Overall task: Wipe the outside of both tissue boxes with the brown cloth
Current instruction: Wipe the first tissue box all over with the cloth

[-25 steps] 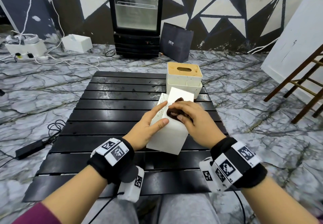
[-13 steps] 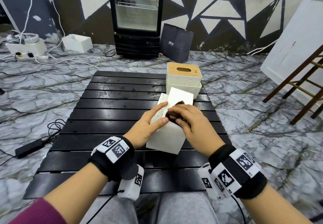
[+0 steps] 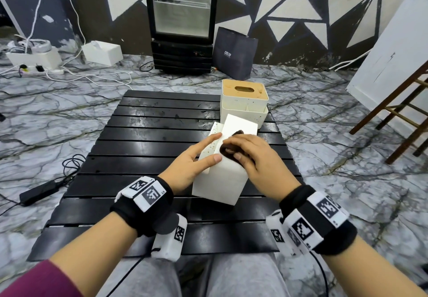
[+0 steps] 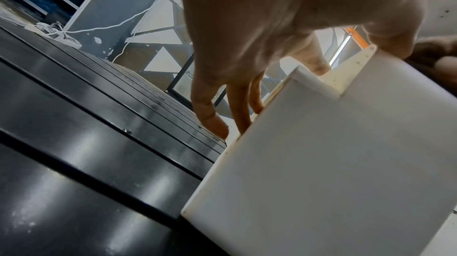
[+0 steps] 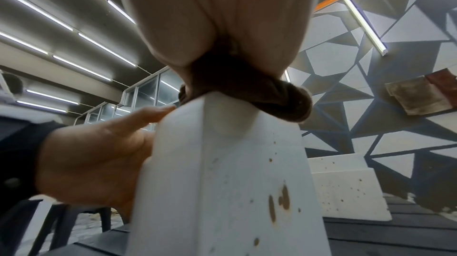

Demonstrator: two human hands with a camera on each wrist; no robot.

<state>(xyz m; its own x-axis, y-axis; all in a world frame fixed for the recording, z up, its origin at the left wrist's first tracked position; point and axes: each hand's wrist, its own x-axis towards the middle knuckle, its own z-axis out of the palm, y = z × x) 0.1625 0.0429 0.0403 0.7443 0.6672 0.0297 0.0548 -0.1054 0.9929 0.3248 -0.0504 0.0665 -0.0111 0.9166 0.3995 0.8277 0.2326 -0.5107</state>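
A white tissue box (image 3: 220, 180) lies tipped over on the black slatted table (image 3: 150, 139), its speckled side (image 5: 222, 182) facing right. My left hand (image 3: 214, 148) grips it from the left, thumb on the upper face and fingers (image 4: 210, 115) down the far side. My right hand (image 3: 234, 153) holds the bunched brown cloth (image 3: 223, 149) and presses it onto the box's upper face near the left edge. The cloth (image 5: 272, 100) bulges out under the palm. The second tissue box (image 3: 243, 97), white with a wooden slotted lid, stands upright at the table's back right.
On the marble floor behind the table stand a glass-door fridge (image 3: 183, 18), a dark paper bag (image 3: 234, 53) and a white box (image 3: 102, 53). Cables and a power strip (image 3: 34, 69) lie at the left, with a black adapter (image 3: 39, 192). A wooden chair (image 3: 405, 116) stands at the right.
My right hand has slid the cloth slightly leftward across the box's upper face. The left hand and the box keep their place.
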